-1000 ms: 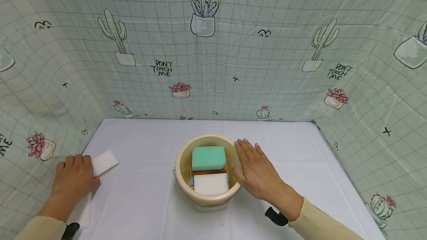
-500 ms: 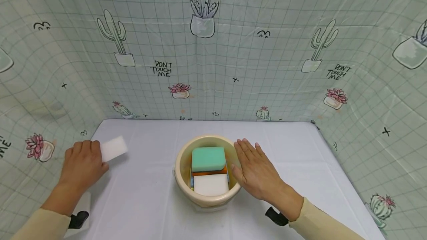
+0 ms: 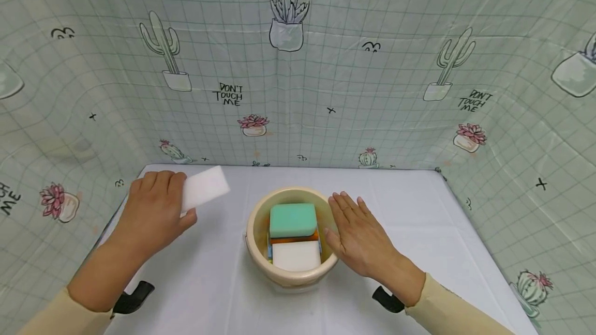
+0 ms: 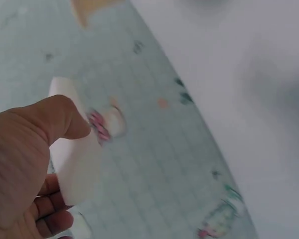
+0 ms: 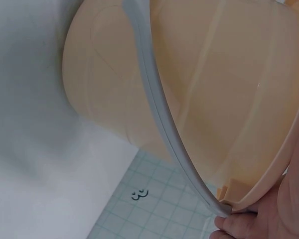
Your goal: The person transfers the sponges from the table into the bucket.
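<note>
Cream plastic forms the bucket at the middle of the white table. Inside it lie 3 visible sponges: a mint-green sponge on top at the back, an orange sponge showing as a thin edge under it, and a white block at the front. A cactus-print curtain walls the table on 3 sides. Nothing lies between the held sponge and the bucket.

The right hand rests flat against the bucket's right rim, fingers straight and close together. The left hand pinches a white sponge between thumb and curled fingers, up in the air to the left of the bucket.

Since 1 second ago that sponge has come off the table's left edge and moved up and right, toward the bucket; the right hand has stayed put.
</note>
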`<control>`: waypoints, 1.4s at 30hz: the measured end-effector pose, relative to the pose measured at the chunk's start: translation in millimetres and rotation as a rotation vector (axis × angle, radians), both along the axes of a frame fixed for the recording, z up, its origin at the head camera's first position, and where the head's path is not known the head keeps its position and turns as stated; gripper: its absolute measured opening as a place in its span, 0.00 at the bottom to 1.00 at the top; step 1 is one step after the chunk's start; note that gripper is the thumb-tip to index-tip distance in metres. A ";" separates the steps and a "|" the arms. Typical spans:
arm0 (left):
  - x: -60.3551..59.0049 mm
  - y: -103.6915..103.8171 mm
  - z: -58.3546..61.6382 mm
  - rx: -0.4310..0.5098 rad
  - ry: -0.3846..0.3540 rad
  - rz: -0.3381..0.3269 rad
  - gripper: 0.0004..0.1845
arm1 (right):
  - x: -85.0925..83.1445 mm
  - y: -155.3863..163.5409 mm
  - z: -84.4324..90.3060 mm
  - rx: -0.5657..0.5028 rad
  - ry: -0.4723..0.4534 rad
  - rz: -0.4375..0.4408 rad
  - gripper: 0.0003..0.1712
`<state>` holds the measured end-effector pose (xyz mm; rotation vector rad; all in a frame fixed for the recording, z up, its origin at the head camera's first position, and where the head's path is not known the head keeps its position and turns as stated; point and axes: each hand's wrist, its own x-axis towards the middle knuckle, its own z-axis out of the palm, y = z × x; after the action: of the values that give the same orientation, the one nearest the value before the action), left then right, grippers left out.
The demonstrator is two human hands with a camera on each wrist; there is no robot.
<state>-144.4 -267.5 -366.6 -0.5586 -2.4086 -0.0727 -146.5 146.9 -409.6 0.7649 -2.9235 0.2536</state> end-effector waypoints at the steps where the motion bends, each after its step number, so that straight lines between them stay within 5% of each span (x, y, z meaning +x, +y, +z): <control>1: 2.3 8.1 5.5 -0.007 -0.016 -0.006 0.32 | -0.1 0.0 -0.1 -0.001 -0.001 -0.001 0.40; 7: 14.6 51.0 30.1 -0.025 -0.147 -0.037 0.32 | -0.5 -0.3 -0.9 -0.002 -0.009 -0.003 0.41; 12: 19.9 81.5 37.5 -0.042 -0.280 -0.090 0.30 | -0.4 -0.6 -1.2 -0.007 -0.007 -0.005 0.41; 25: 18.9 133.4 23.8 -0.148 -0.508 -0.240 0.27 | -0.2 -0.1 -1.7 -0.013 -0.003 -0.004 0.41; 34: 19.1 142.7 17.9 -0.187 -0.627 -0.273 0.27 | -0.2 0.2 -2.0 -0.014 0.007 -0.004 0.40; 42: 17.2 142.8 17.2 -0.186 -0.656 -0.286 0.30 | 0.0 0.0 -2.8 -0.025 0.021 0.002 0.40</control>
<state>-127.2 -124.7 -349.4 -1.1034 -2.9631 -0.1796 -146.5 146.9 -412.3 0.7622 -2.8947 0.2798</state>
